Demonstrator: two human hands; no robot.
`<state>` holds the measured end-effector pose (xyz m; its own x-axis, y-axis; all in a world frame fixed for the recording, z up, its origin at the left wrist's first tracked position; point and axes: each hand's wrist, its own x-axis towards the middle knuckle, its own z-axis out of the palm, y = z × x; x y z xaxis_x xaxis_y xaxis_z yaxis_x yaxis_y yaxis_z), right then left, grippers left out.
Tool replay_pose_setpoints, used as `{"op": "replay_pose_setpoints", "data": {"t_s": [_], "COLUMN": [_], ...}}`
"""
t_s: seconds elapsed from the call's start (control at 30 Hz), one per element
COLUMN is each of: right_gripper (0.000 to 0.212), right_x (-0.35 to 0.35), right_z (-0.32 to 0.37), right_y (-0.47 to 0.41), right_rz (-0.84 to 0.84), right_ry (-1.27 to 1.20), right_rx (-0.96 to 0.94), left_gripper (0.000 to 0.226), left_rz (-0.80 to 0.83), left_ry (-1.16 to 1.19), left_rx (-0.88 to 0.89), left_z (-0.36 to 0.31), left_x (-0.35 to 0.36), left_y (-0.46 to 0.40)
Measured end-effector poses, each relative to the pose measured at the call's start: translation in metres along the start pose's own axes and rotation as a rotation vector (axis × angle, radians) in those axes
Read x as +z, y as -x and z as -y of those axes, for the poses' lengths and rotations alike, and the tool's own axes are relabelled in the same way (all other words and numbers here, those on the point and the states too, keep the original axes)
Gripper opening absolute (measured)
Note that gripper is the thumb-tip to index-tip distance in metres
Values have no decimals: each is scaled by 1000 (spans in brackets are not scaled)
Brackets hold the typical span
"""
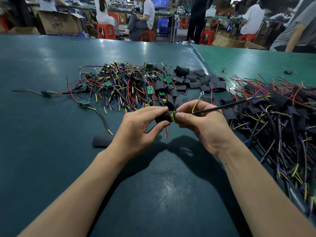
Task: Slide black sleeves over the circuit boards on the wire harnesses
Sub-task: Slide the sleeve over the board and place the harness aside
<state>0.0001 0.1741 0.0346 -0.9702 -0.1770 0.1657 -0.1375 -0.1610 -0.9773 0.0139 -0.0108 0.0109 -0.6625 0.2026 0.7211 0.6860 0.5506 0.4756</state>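
Note:
My left hand (pixel 136 129) pinches a black sleeve (pixel 162 117) between thumb and fingers, just above the green table (pixel 51 117). My right hand (pixel 201 124) pinches the small circuit board (pixel 173 115) at the sleeve's mouth; its yellow part still shows, the rest is inside the sleeve. The board's black cable (pixel 222 105) runs up to the right, and a yellow wire with a ring terminal (pixel 202 93) stands up from it. Red wires (pixel 166 132) hang below the sleeve.
A pile of bare harnesses with green boards (pixel 126 82) lies at the centre back. Loose black sleeves (pixel 193 79) are heaped to its right. Sleeved harnesses (pixel 280 117) are piled at the right. One flat sleeve (pixel 102 140) lies near my left wrist. People sit at benches behind.

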Motion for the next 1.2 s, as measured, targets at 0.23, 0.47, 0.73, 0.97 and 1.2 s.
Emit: {"op": "replay_pose_setpoints", "data": {"t_s": [0.23,0.47,0.73,0.97,1.2], "right_gripper": [24,25,14,18,17], "right_x": [2,10,21,30,33], "right_z": [-1,0,-4,-5,-6], "right_y": [0,3,8,12,13], "right_rz": [-3,14,14,64,31], "right_ry": [-5,136,396,315,283], "right_rx": [3,-114,-302,-208,-170], "left_gripper": [42,16,42,53,44], "left_rz": [65,51,90,114,72], "left_ry": [9,-199,-375,-407,-454], "left_rx": [-14,-122,-289,-310,-230], "left_z": [-2,4,2,3,-2], "left_x": [0,-3,4,1,-1], "left_y": [1,1,3,4,3]}}
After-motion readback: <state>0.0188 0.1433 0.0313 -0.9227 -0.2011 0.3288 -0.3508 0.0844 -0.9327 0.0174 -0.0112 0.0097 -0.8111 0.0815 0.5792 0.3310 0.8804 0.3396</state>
